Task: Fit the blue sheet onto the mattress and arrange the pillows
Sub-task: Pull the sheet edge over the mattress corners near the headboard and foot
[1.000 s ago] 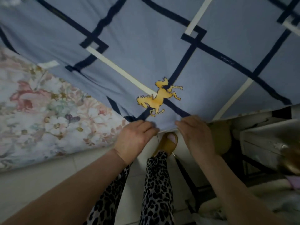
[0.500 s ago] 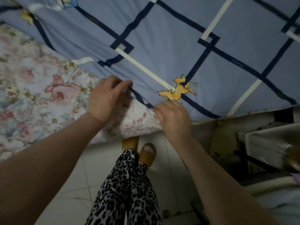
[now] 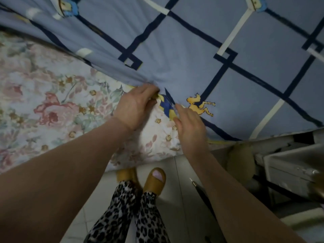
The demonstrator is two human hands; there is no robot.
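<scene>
Gripping the blue sheet (image 3: 184,55) edge — left hand (image 3: 136,104) bunching, right hand (image 3: 190,123) pinching.

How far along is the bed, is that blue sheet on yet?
Partly. Done: the blue sheet is spread over the top of the mattress. In hand: the left hand grips the sheet's bunched edge and the right hand holds the hem beside it. Left: the floral mattress is uncovered along this side, so the edge still needs pulling down. No pillows are in view.
</scene>
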